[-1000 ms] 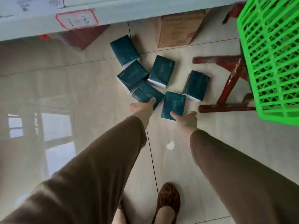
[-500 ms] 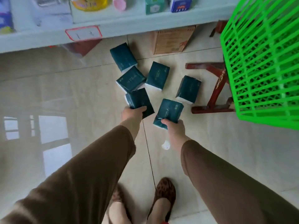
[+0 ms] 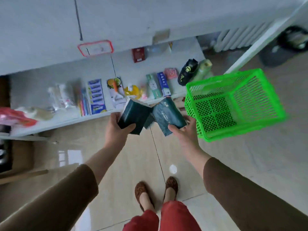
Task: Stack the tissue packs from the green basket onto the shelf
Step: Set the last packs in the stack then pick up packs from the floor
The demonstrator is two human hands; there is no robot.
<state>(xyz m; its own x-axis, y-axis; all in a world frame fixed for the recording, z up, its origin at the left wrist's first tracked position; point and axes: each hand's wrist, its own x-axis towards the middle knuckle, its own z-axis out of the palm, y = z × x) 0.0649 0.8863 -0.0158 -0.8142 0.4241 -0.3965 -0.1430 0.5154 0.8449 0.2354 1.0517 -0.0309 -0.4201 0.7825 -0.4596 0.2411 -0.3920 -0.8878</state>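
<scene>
Your left hand (image 3: 116,129) and right hand (image 3: 185,134) each clamp a tissue pack (image 3: 133,116), just short of the shelf (image 3: 55,121) ahead; the green basket (image 3: 233,104) beside your right looks empty, nothing stacked yet.

Left hand (image 3: 115,129) grips one dark teal plastic-wrapped tissue pack (image 3: 133,116), held tilted. Right hand (image 3: 185,132) grips a second dark teal tissue pack (image 3: 168,116); the two packs nearly meet. Bright green plastic lattice basket (image 3: 236,105) sits just right of the right hand. White shelf (image 3: 70,120) behind carries assorted packaged goods.
</scene>
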